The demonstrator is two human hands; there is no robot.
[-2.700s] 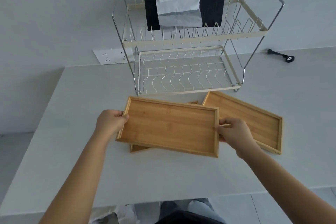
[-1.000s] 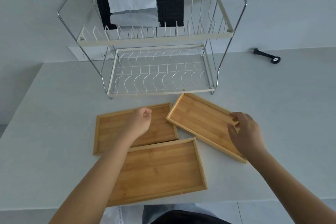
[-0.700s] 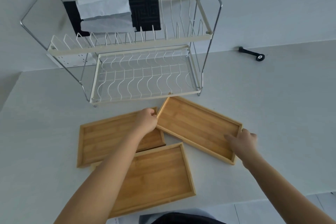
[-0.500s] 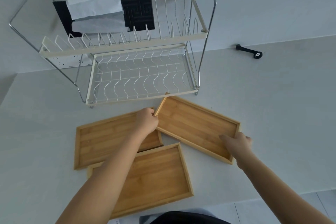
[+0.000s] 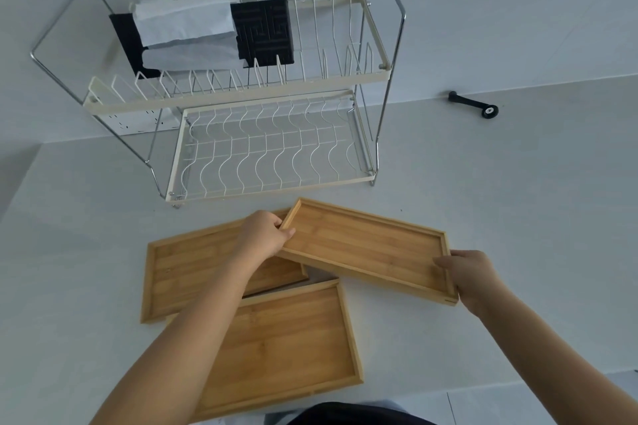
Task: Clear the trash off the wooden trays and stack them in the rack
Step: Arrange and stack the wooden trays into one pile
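Three empty wooden trays lie on the white counter in front of a two-tier wire rack (image 5: pixel 276 100). My left hand (image 5: pixel 264 235) grips the left short end of the right tray (image 5: pixel 366 245), and my right hand (image 5: pixel 462 272) grips its right short end. That tray is tilted, its left end raised over the left tray (image 5: pixel 183 266). The third tray (image 5: pixel 283 338) lies nearest me, flat on the counter. No trash shows on any tray.
A black box with white tissue (image 5: pixel 186 28) stands in the rack's upper tier; the lower tier (image 5: pixel 272 148) holds nothing. A small black tool (image 5: pixel 473 105) lies at the back right. A wall socket plate (image 5: pixel 134 119) sits behind the rack. The counter's front edge is close to me.
I set one tray down near me, then moved both hands to the right tray. Its left end has now lifted off the counter.
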